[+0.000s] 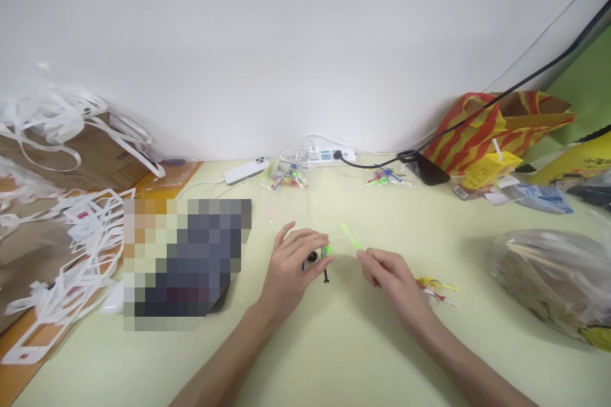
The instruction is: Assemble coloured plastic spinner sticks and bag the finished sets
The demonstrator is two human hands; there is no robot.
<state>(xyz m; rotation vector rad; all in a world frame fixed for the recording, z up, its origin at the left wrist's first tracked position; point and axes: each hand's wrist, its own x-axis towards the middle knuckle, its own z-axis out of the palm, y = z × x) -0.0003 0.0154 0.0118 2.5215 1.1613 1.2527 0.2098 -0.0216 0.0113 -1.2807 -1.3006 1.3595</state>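
My left hand [290, 267] pinches a small toy piece [319, 257], black and white with a green part and a thin black stick hanging below it. My right hand [389, 276] holds a thin bright green stick [350, 236] between thumb and fingertips, its tip pointing up and left toward the toy piece. The stick and the piece are a short way apart. Both hands hover just above the pale yellow-green table [334, 343]. A few loose yellow, red and white sticks [436, 289] lie right beside my right hand.
Two clear bags of coloured sticks [285, 177] [387, 177] lie by the wall near a white power strip [325, 154] and a phone [246, 171]. A plastic bag of wooden sticks [548, 276] sits at right. White plastic strips [71, 229] pile up at left, beside a blurred-out patch.
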